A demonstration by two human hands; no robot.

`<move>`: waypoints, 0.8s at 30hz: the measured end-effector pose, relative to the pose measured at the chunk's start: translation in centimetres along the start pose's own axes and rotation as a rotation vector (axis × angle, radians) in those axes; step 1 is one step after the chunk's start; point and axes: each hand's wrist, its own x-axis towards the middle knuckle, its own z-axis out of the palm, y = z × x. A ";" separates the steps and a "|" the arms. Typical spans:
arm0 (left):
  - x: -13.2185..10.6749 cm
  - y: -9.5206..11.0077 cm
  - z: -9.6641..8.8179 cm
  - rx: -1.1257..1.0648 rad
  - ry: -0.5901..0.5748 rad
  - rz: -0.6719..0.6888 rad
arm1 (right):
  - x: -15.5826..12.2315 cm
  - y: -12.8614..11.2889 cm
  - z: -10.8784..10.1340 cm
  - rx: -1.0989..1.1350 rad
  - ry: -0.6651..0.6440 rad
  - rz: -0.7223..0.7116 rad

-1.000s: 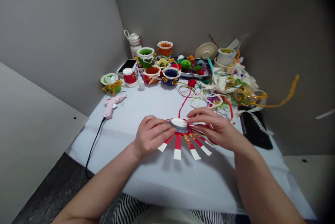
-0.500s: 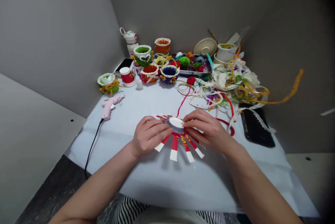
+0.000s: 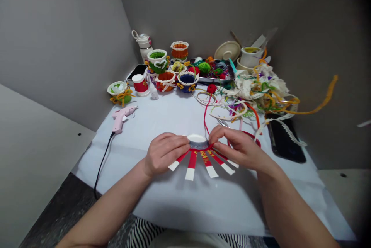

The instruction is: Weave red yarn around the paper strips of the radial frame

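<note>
A paper cup, cut into red strips with white ends that splay outward, sits bottom up between my hands. Grey yarn is wound around its base, and a line of red yarn runs from a small red ball to the cup. My left hand grips the cup's left side, fingers closed on it. At the right side, my right hand pinches the red yarn between thumb and fingertips, close against the cup.
A pink glue gun lies to the left, its black cord hanging off the table. Finished yarn-covered cups and a tray of yarn balls stand at the back. To the right are tangled trimmings and a black phone.
My right hand has drawn outward to the right, pulling red yarn along the cup's base. The cup has tipped slightly, and the strips have shifted. My left hand keeps its hold.
</note>
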 end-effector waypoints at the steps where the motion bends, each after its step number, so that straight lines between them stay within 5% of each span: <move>1: -0.1 0.0 0.0 0.001 0.002 0.000 | -0.1 0.0 -0.1 0.019 -0.024 0.048; 10: 0.4 -0.3 -0.5 0.111 -0.020 0.099 | 0.0 0.3 -0.2 0.265 -0.140 0.347; 15: -0.7 -1.2 -0.7 0.191 -0.072 0.113 | 0.2 0.9 0.6 0.067 -0.106 0.319; 21: -5.3 -1.9 -1.4 0.148 -0.352 0.034 | 0.5 1.9 2.8 -0.135 -0.347 0.272; 24: -5.5 -1.5 -2.4 0.092 -0.330 -0.111 | 0.8 2.0 3.6 -0.209 -0.394 0.268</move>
